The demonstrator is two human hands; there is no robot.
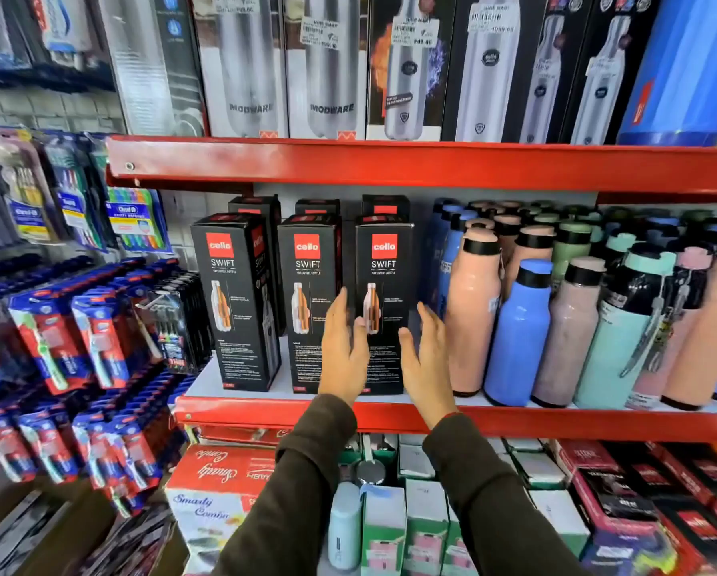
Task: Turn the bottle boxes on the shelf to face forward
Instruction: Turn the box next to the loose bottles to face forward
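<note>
Rightmost bottle box (pixel 384 293) upright between left hand (pixel 344 351) and right hand (pixel 425 359), both spread, gripping nothing.

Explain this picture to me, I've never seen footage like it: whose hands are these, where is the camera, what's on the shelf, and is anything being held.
There is no machine here. A person wears a wide-angle camera on the head, looking forward and down, so you see their own two arms in dark sleeves. This is the only view.

The red metal shop shelf carries three tall black cardboard bottle boxes with a red logo in front: left, middle and right. More of the same boxes stand behind them. To their right stand loose pink, blue and mint bottles.

The left hand and right hand are both open, fingers spread, on either side of the right box. They are blurred, so whether they touch it is unclear; nothing is gripped.
</note>
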